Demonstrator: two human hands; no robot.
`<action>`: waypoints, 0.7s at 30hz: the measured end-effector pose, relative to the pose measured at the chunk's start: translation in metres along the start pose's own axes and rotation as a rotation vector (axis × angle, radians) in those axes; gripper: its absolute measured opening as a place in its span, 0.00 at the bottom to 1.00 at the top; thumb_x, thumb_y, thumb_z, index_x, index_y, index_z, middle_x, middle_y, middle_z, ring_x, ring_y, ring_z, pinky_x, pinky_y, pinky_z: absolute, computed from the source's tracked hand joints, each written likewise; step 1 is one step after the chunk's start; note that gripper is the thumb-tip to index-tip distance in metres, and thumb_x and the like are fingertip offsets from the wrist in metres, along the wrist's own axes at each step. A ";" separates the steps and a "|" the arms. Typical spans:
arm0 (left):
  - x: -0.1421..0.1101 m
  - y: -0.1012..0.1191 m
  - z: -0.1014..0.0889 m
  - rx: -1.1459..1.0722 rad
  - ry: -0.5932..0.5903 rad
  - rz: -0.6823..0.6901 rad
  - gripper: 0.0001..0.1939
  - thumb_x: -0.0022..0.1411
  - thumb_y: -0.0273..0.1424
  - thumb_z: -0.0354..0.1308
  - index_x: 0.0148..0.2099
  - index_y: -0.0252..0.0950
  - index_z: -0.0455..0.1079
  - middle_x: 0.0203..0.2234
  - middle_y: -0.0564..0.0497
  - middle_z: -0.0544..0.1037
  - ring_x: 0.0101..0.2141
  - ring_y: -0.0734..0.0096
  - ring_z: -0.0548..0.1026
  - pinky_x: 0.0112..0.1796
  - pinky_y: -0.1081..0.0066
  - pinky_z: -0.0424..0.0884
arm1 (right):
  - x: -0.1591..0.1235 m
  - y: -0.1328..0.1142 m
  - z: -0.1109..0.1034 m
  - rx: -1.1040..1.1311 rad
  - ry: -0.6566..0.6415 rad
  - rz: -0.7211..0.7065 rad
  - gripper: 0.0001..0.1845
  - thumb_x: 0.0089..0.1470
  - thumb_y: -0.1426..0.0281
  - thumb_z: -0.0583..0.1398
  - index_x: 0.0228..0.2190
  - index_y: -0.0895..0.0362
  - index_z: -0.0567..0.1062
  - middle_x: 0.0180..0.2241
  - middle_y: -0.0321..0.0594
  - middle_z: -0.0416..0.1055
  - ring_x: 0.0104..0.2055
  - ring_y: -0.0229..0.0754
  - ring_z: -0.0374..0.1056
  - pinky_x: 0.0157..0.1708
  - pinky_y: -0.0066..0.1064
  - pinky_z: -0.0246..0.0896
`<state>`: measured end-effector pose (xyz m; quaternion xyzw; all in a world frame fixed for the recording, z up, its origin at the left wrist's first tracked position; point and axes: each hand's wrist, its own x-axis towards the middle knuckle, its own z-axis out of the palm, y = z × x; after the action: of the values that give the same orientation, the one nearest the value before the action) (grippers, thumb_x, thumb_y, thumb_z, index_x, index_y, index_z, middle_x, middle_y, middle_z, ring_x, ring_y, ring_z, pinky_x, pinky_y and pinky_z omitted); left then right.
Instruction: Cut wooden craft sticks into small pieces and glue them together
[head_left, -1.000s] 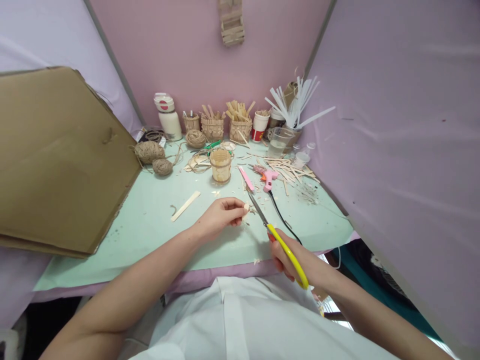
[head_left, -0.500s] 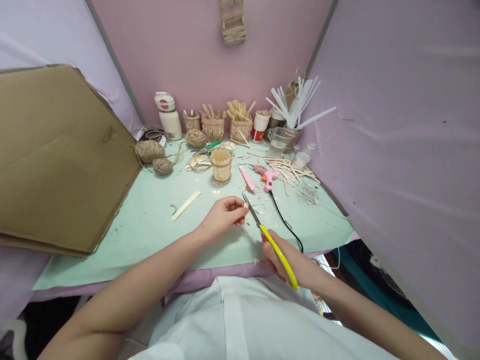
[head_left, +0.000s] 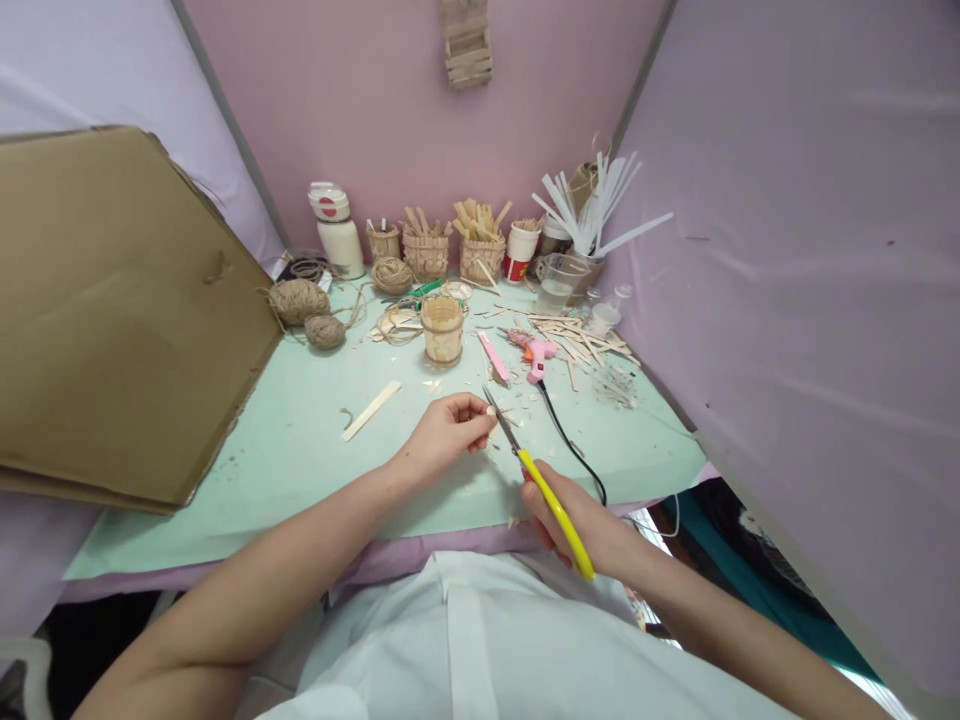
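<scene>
Wood piece [head_left: 491, 411] (small, pale) sits between left fingers [head_left: 475, 430], beside scissors [head_left: 541, 482]

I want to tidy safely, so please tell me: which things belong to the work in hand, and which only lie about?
In the work:
yellow-handled metal scissors, in the right hand
small pale piece, seemingly wood, in the left hand

Lying about, it seems:
pink plastic glue gun
round brown twine balls
large brown cardboard

2 bare arms [head_left: 300, 555] are stretched forward and angled inward. The left hand [head_left: 457, 422] is curled in a pinch; the right hand [head_left: 571, 497] is clenched, held farther back.
</scene>
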<state>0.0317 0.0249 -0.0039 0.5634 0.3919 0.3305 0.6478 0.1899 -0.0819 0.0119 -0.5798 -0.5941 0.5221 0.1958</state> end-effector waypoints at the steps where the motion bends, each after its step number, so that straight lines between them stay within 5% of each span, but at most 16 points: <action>1: 0.000 0.000 0.000 0.003 -0.001 -0.001 0.09 0.49 0.34 0.59 0.29 0.34 0.66 0.18 0.57 0.68 0.19 0.81 0.63 0.22 0.78 0.59 | 0.000 0.001 0.001 0.006 0.010 0.004 0.15 0.60 0.61 0.48 0.24 0.53 0.52 0.16 0.27 0.57 0.16 0.32 0.54 0.19 0.26 0.50; 10: 0.001 0.000 -0.004 -0.065 -0.049 0.001 0.12 0.49 0.37 0.61 0.32 0.34 0.68 0.19 0.57 0.67 0.20 0.81 0.63 0.24 0.77 0.59 | -0.001 0.003 -0.003 -0.023 0.017 -0.056 0.22 0.60 0.50 0.40 0.26 0.54 0.54 0.20 0.29 0.58 0.16 0.32 0.54 0.20 0.28 0.56; 21: 0.002 -0.002 -0.004 -0.059 -0.066 0.016 0.11 0.49 0.36 0.61 0.31 0.34 0.68 0.18 0.58 0.65 0.20 0.81 0.60 0.24 0.77 0.56 | -0.002 0.006 -0.004 -0.065 0.040 -0.093 0.17 0.59 0.55 0.49 0.26 0.53 0.54 0.20 0.28 0.56 0.20 0.33 0.51 0.21 0.27 0.52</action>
<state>0.0287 0.0283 -0.0065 0.5578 0.3560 0.3284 0.6740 0.1964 -0.0833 0.0093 -0.5680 -0.6329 0.4812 0.2126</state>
